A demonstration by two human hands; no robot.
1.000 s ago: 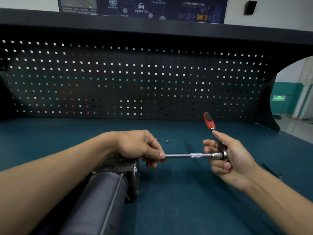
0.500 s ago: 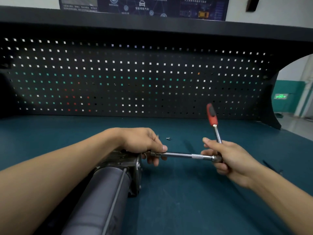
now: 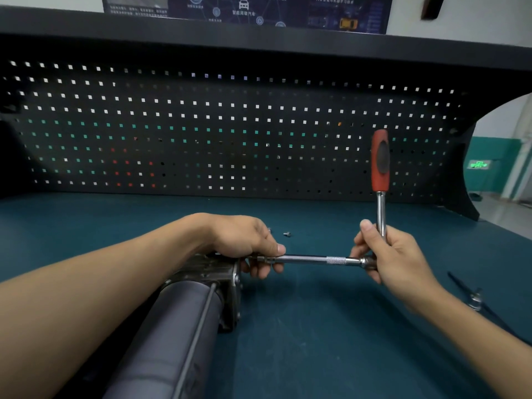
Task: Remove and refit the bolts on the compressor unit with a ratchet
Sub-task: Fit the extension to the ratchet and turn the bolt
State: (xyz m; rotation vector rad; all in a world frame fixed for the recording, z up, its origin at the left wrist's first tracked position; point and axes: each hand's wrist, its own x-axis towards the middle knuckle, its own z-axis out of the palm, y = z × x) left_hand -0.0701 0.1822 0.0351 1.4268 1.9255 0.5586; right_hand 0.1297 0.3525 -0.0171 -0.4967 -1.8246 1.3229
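Compressor unit (image 3: 184, 326): grey cylinder with a metal end plate, lying on its side at lower left, partly under my left forearm.

Extension bar (image 3: 316, 259): chrome with a knurled band, level, running from the end plate rightward to the ratchet head. Whether its socket sits on a bolt I cannot tell; my fingers cover that end.

Ratchet (image 3: 380, 168): red and black handle pointing straight up, chrome shank below it, head joined to the bar's right end.

My left hand (image 3: 244, 240): resting on top of the end plate, thumb and curled fingers pinching the bar's socket end.

My right hand (image 3: 394, 254): wrapped around the ratchet's head and lower shank, thumb laid up along the shank.

Loose bolt (image 3: 287, 234): lying on the mat just beyond my left hand.

Bench mat (image 3: 316, 341): teal, bearing all of the above.

Dark slender tool (image 3: 475, 298): on the mat at right, near my right forearm; type unclear.

Pegboard (image 3: 230, 125): black, standing along the bench's back edge.
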